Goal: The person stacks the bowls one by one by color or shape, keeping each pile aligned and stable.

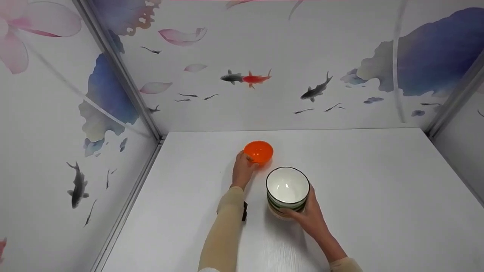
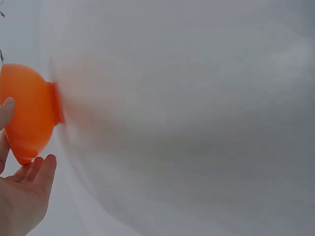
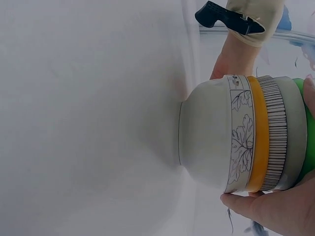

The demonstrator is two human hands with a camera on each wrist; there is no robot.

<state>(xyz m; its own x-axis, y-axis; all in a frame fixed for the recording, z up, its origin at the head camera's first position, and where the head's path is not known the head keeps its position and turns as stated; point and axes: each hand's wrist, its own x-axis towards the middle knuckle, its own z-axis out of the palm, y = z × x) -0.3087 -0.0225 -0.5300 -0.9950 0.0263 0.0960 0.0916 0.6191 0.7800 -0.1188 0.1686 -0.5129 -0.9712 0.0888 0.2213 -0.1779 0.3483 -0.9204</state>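
An orange bowl (image 1: 261,150) stands upright near the back of the white table, and my left hand (image 1: 242,170) holds its near left side. In the left wrist view, the fingers (image 2: 42,172) lie along the edge of the orange bowl (image 2: 29,105). Nearer to me, a stack of nested bowls (image 1: 288,185) is topped by a white-lined bowl with a dark rim. Around its right side my right hand (image 1: 313,215) grips. The right wrist view shows the stack (image 3: 211,132) from the side, with leaf-patterned, orange, striped and green bands.
White panels painted with fish and petals (image 1: 185,36) enclose the table (image 1: 370,196) at the back and sides. A metal frame strip (image 1: 124,68) runs up the left corner. Around the left wrist is a dark strap (image 3: 231,18).
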